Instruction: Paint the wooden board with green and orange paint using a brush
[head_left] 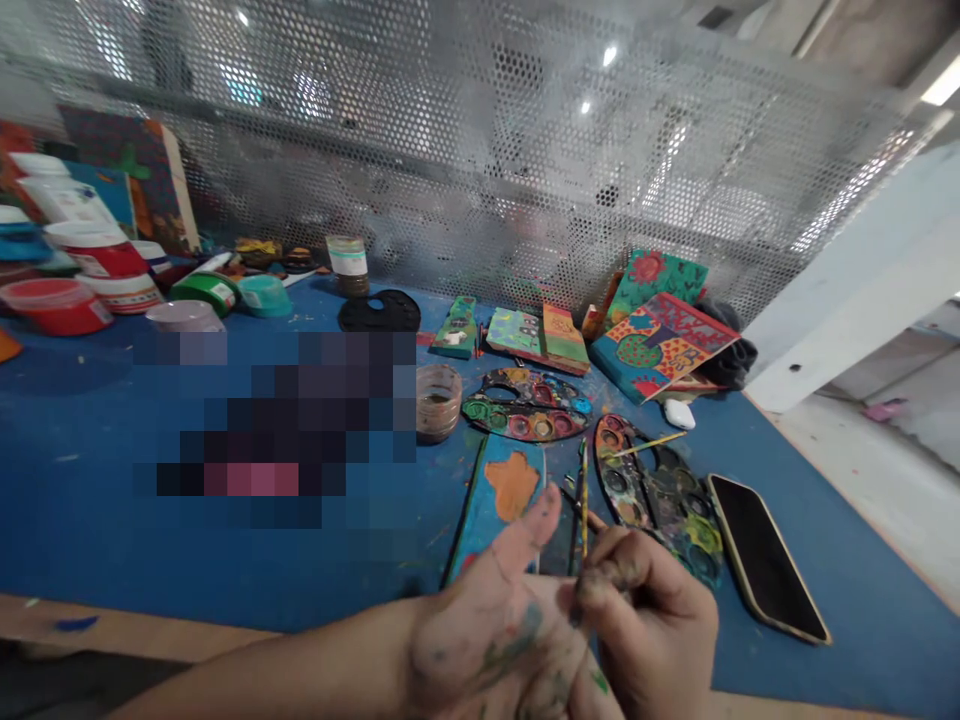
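as left fingers (pixel 537 528) spread, right fingers (pixel 627 562) curl, hold unclear | blue table (pixel 90 430) | perforated screen (pixel 465 150)

Left of the painted board (pixel 517 505), the front strip of the bench (pixel 315 580) gives a low way through. To its right, brushes (pixel 584 490), a palette (pixel 660 490) and a phone (pixel 769 560) crowd together with narrow gaps, and the mesh screen (pixel 450 160) walls off the back.
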